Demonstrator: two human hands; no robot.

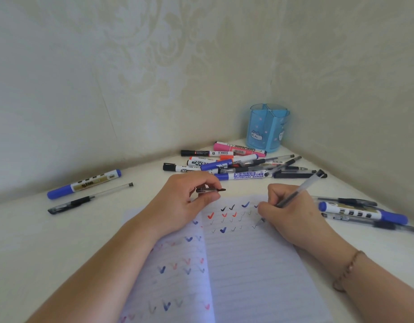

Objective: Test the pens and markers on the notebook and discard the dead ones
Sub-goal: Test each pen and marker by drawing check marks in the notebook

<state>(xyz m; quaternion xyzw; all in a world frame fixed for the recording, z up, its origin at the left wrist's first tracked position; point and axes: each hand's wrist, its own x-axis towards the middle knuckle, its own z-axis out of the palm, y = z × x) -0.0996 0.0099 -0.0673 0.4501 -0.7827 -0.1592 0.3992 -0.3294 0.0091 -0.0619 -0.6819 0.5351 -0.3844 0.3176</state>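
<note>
An open lined notebook [243,264] lies in front of me, its pages dotted with red, blue and black tick marks. My right hand [287,213] grips a clear gel pen [297,192] with its tip touching the right page beside a fresh thin tick. My left hand [178,201] rests on the notebook's top left corner and pinches the pen's dark cap [209,190] between thumb and fingers. A heap of whiteboard markers and pens [236,163] lies beyond the notebook.
A blue translucent pen holder [267,128] stands in the wall corner. A blue marker [84,184] and a black pen [89,198] lie to the left. Another blue marker [362,212] with several pens lies at the right. Walls close in behind and to the right.
</note>
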